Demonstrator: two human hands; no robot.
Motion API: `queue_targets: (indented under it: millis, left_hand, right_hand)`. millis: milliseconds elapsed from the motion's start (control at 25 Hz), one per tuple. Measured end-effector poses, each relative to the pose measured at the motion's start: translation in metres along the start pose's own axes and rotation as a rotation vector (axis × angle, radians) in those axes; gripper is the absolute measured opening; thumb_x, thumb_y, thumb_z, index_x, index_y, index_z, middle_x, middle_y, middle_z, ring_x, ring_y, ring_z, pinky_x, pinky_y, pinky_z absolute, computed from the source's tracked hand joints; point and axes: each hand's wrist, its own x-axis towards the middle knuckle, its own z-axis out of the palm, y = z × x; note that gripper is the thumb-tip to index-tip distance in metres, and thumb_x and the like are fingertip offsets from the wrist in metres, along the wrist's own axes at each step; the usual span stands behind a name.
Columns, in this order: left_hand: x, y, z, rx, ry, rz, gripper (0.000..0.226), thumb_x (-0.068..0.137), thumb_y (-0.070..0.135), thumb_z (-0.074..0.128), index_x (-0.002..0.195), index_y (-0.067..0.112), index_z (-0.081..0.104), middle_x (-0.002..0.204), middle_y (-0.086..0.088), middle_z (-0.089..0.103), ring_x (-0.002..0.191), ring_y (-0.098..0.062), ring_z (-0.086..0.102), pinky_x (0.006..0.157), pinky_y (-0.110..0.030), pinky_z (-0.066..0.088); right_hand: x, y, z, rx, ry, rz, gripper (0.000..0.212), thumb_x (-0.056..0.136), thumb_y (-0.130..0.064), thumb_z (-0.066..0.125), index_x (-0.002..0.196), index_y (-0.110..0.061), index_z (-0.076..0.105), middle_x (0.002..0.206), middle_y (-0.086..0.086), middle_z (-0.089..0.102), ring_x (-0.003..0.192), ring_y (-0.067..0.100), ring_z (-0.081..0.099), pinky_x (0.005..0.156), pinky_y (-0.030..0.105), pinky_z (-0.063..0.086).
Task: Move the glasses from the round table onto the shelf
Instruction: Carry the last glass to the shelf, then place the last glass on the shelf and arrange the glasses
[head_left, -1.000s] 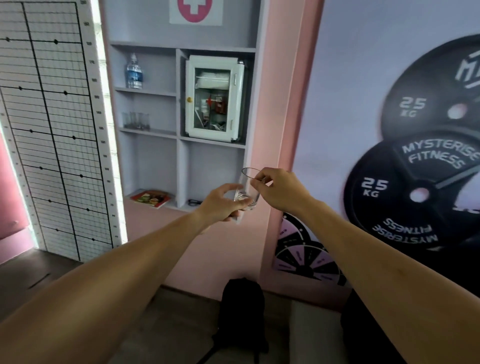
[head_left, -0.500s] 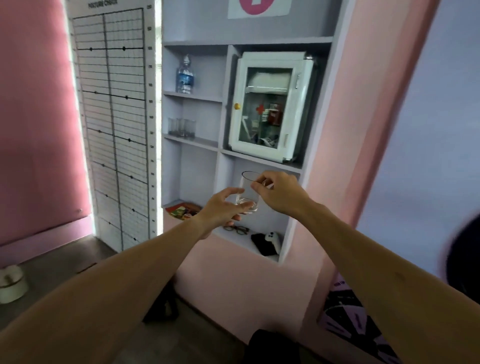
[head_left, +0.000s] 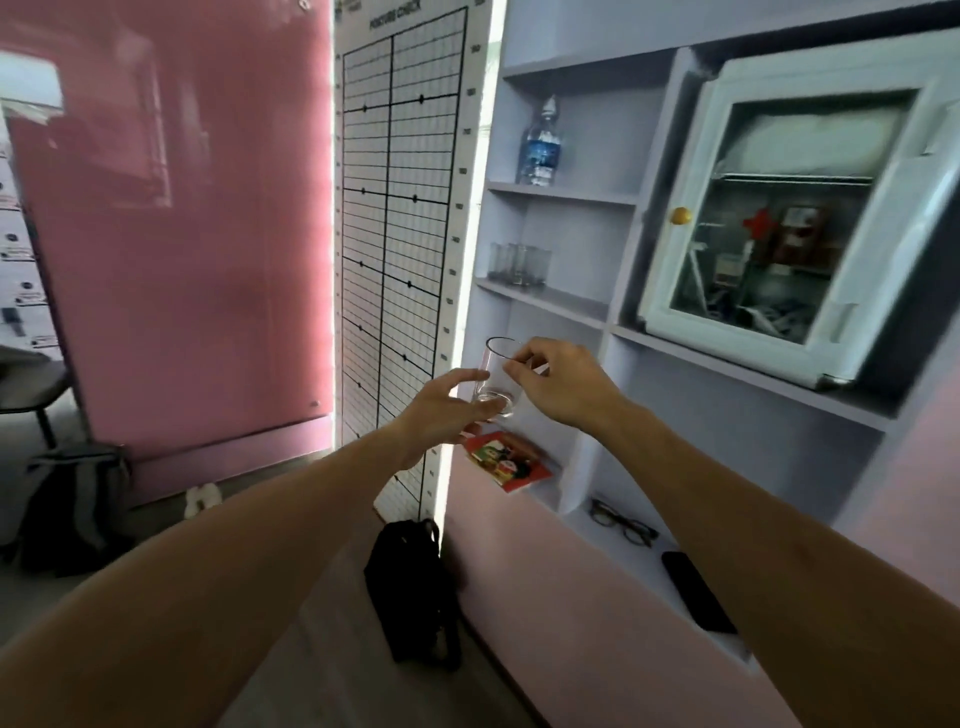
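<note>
A clear drinking glass (head_left: 494, 378) is held upright in the air in front of the lilac wall shelf (head_left: 545, 301). My right hand (head_left: 558, 382) pinches its rim from the right. My left hand (head_left: 441, 415) cups its base from the left and below. Several more glasses (head_left: 519, 262) stand together on the middle shelf board, up and slightly right of the held glass. The round table is out of view.
A water bottle (head_left: 540, 145) stands on the board above. A white first-aid cabinet (head_left: 789, 218) fills the right bay. A red booklet (head_left: 506, 460), spectacles (head_left: 621, 522) and a phone (head_left: 696, 590) lie on the bottom ledge. A black bag (head_left: 415, 592) sits on the floor.
The view has swung left and come closer to the shelf, which now looks larger. Both hands have kept the same hold on the glass.
</note>
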Motion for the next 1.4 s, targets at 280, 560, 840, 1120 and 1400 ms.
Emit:
queue_targets:
  millis: [280, 560, 840, 1120, 1400]
  left_hand:
    - [0.114, -0.017, -0.087, 0.05, -0.002, 0.049, 0.055, 0.083, 0.042, 0.076, 0.132, 0.033, 0.054, 0.102, -0.004, 0.074, 0.084, -0.015, 0.07, 0.075, -0.03, 0.053]
    - [0.218, -0.027, -0.116, 0.07, -0.066, 0.091, 0.058, 0.081, 0.046, 0.076, 0.133, 0.035, 0.053, 0.096, 0.0, 0.076, 0.088, -0.017, 0.073, 0.078, -0.032, 0.056]
    - [0.314, -0.021, -0.093, 0.052, -0.149, 0.147, 0.058, 0.084, 0.047, 0.073, 0.136, 0.035, 0.051, 0.101, -0.002, 0.076, 0.091, -0.018, 0.074, 0.079, -0.031, 0.057]
    - [0.43, 0.016, -0.051, 0.107, -0.23, 0.246, 0.056, 0.086, 0.044, 0.072, 0.135, 0.027, 0.052, 0.094, -0.008, 0.078, 0.077, -0.017, 0.073, 0.069, -0.026, 0.056]
    - [0.505, 0.03, -0.001, 0.172, -0.228, 0.3, 0.059, 0.079, 0.046, 0.078, 0.128, 0.019, 0.059, 0.071, -0.005, 0.074, 0.052, -0.009, 0.066, 0.044, -0.019, 0.046]
  right_hand:
    - [0.135, 0.001, 0.057, -0.038, 0.018, -0.028, 0.02, 0.098, -0.039, 0.059, 0.099, -0.023, 0.07, 0.099, -0.009, 0.065, 0.095, 0.008, 0.057, 0.08, 0.026, 0.042]
    - [0.223, 0.024, 0.081, -0.078, 0.08, 0.049, 0.021, 0.098, -0.041, 0.059, 0.1, -0.022, 0.069, 0.102, -0.006, 0.068, 0.097, 0.014, 0.062, 0.088, 0.035, 0.053]
    - [0.285, 0.074, 0.068, -0.119, 0.141, 0.113, 0.023, 0.098, -0.038, 0.059, 0.101, -0.019, 0.072, 0.103, 0.0, 0.072, 0.096, 0.019, 0.065, 0.089, 0.039, 0.056]
    - [0.358, 0.145, 0.026, -0.12, 0.28, 0.177, 0.019, 0.095, -0.037, 0.062, 0.096, -0.022, 0.073, 0.097, -0.001, 0.072, 0.091, 0.018, 0.064, 0.08, 0.027, 0.051]
    - [0.394, 0.209, 0.004, -0.046, 0.351, 0.281, 0.017, 0.096, -0.036, 0.059, 0.095, -0.022, 0.068, 0.08, -0.01, 0.061, 0.073, 0.009, 0.056, 0.067, 0.023, 0.046]
